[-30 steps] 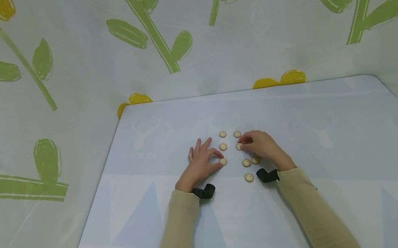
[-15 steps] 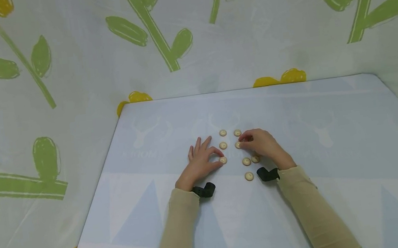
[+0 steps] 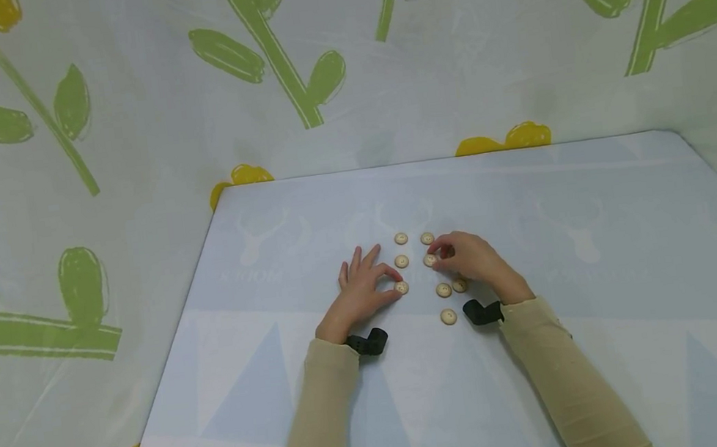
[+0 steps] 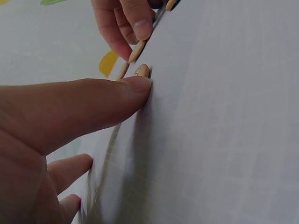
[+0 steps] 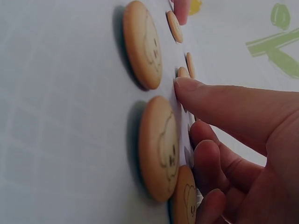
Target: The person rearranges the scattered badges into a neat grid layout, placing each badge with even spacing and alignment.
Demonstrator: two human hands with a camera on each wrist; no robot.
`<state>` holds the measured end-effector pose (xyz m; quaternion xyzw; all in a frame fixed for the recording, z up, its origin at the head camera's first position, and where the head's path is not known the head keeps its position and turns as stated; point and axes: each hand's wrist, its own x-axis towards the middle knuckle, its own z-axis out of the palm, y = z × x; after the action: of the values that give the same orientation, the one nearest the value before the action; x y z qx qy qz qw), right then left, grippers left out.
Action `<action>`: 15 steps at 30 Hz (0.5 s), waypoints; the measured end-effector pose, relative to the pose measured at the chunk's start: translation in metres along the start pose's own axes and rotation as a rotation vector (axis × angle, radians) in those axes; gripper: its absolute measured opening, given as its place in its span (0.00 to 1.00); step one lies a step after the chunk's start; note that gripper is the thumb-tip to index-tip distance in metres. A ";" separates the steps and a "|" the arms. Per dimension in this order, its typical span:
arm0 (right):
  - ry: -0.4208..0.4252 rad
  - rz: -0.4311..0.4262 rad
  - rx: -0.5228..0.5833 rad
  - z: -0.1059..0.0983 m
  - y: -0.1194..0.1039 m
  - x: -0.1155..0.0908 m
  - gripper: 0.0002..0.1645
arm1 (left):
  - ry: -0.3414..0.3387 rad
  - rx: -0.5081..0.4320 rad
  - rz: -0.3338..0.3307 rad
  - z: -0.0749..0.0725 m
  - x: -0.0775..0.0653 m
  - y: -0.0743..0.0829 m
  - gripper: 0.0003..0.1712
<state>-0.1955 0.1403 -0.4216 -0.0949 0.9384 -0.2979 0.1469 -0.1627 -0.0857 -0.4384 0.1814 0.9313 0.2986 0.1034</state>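
Observation:
Several round tan discs, like biscuits, with a line-drawn face lie on the table. My left hand [image 3: 360, 295] pinches the nearest disc [image 3: 402, 288] of the left column at its edge between thumb and index finger, the other fingers spread out. In the right column, my right hand [image 3: 470, 259] pinches a disc [image 3: 430, 260] from its right side. The right wrist view has the right thumb [image 5: 196, 91] at that disc's edge, hiding part of it. Below that hand, a face-marked disc [image 5: 159, 149] overlaps another disc [image 5: 184, 193] in this view.
Two more discs in the left column, a middle disc [image 3: 401, 261] and a far disc [image 3: 401, 238], stand apart. A right-hand far disc [image 3: 427, 238] and a near disc [image 3: 449, 316] bound the right column. Behind the pale blue patterned table [image 3: 614, 371] hangs a flower-printed cloth [image 3: 481, 77].

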 end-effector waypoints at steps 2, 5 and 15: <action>-0.002 0.001 0.002 -0.001 0.000 0.000 0.14 | 0.001 -0.005 0.003 0.000 0.000 0.000 0.09; -0.011 0.001 0.004 -0.002 0.000 0.000 0.13 | 0.004 -0.008 0.004 0.000 0.000 0.000 0.09; -0.022 -0.009 0.017 -0.004 -0.003 -0.003 0.14 | 0.004 -0.004 -0.002 0.001 0.000 0.000 0.09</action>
<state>-0.1936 0.1407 -0.4157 -0.1010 0.9339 -0.3053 0.1565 -0.1622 -0.0854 -0.4388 0.1795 0.9311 0.3008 0.1021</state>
